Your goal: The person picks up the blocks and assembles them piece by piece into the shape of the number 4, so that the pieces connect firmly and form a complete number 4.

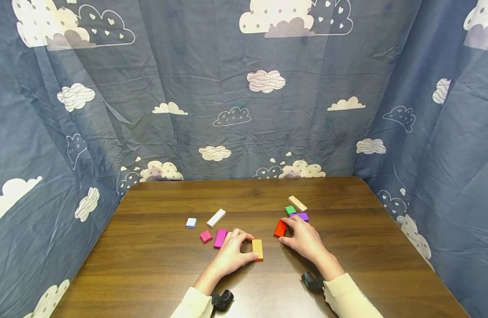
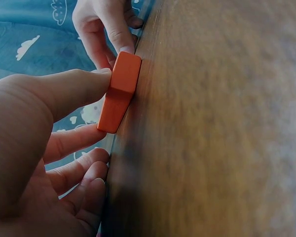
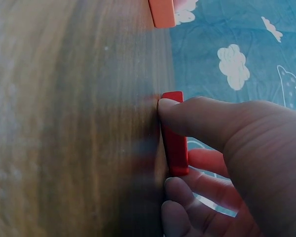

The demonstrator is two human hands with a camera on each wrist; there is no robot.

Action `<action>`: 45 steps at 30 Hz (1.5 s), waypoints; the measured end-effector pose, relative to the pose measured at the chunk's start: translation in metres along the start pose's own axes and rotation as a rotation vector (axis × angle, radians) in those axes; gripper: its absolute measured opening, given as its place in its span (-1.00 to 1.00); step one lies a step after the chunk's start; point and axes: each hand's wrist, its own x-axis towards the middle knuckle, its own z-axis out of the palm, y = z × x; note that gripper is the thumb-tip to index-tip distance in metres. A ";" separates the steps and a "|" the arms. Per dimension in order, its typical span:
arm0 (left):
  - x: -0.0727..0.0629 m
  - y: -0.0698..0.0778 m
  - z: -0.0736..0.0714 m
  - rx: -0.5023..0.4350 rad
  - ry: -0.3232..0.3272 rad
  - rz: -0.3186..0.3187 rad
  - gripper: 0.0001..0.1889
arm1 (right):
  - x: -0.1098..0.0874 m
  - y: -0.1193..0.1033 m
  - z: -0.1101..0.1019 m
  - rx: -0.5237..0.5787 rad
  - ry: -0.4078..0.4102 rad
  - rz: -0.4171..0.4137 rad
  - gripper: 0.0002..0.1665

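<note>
Orange block [image 1: 257,251] is held at the right side of the left hand [image 1: 231,255], above or on the table [image 1: 156,269]; whether its underside is touching cannot be told. It is pinched in that hand's grip, with the thumb placed toward its near end and the index finger toward its far end, while the other fingers are left off it, as is seen from the left wrist. Red block [image 1: 280,229] is pinched likewise by the right hand [image 1: 305,240], its body set at the hand's left between thumb and index finger. The two blocks are held apart, with bare table seen between them.

Beyond the right hand, a purple block [image 1: 302,216] is partly covered by it, and a green block [image 1: 290,210] and a wood-coloured block [image 1: 297,203] are placed near. Beside the left hand's knuckles a magenta block [image 1: 220,238] is seen, with a small pink block [image 1: 206,236] just left of it.
</note>
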 end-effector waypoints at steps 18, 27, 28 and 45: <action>0.004 -0.002 -0.002 0.019 -0.005 -0.014 -0.57 | 0.009 -0.002 -0.005 -0.020 0.005 -0.042 -0.28; 0.004 -0.005 0.000 0.014 0.031 0.015 -0.58 | 0.012 -0.007 -0.005 0.006 -0.016 -0.061 -0.33; 0.004 -0.005 0.000 0.010 0.029 0.010 -0.57 | 0.012 -0.008 -0.005 0.011 -0.017 -0.064 -0.33; 0.001 -0.002 0.001 0.019 0.025 -0.011 -0.36 | 0.024 -0.031 -0.006 0.111 -0.064 -0.144 -0.30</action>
